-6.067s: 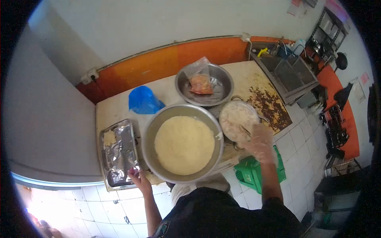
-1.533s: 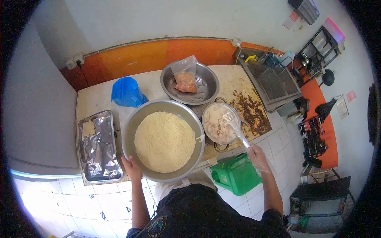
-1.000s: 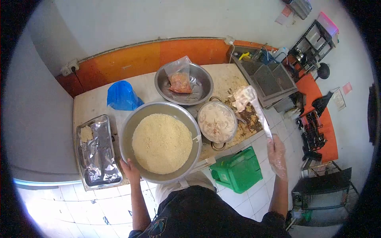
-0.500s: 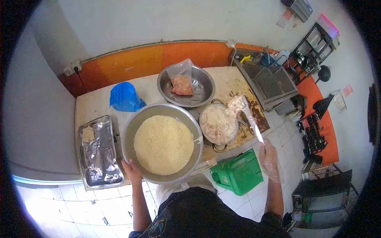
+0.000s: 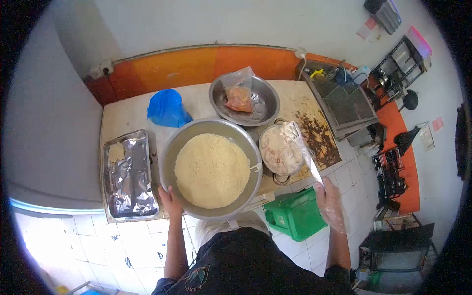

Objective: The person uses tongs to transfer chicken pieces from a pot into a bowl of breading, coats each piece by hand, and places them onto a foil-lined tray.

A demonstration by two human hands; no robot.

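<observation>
My left hand (image 5: 171,201) grips the lower left rim of a large metal bowl (image 5: 168,152) of pale breadcrumbs (image 5: 212,169). My right hand (image 5: 329,204), in a clear plastic glove, is closed around the handle of a long, batter-coated spatula (image 5: 309,156). Its wide end is over the right side of a two-handled pot (image 5: 282,178), which holds pieces in creamy batter (image 5: 276,150). Batter covers that end, so its exact shape is hard to make out. Behind stands a metal bowl (image 5: 268,101) with a plastic bag of orange-pink food (image 5: 239,98) in it.
To the left, a foil-lined metal tray (image 5: 129,177) holds a crumbed piece (image 5: 117,152). A blue plastic bag (image 5: 168,108) lies behind the crumb bowl. Below the table's front edge stands a green bin (image 5: 297,216). A metal sink-like unit (image 5: 341,105) adjoins the table at right.
The spatula's coated end has shifted left relative to the pot, from its right edge to over the batter. My left hand stays on the bowl's rim. The whole view has shifted slightly.
</observation>
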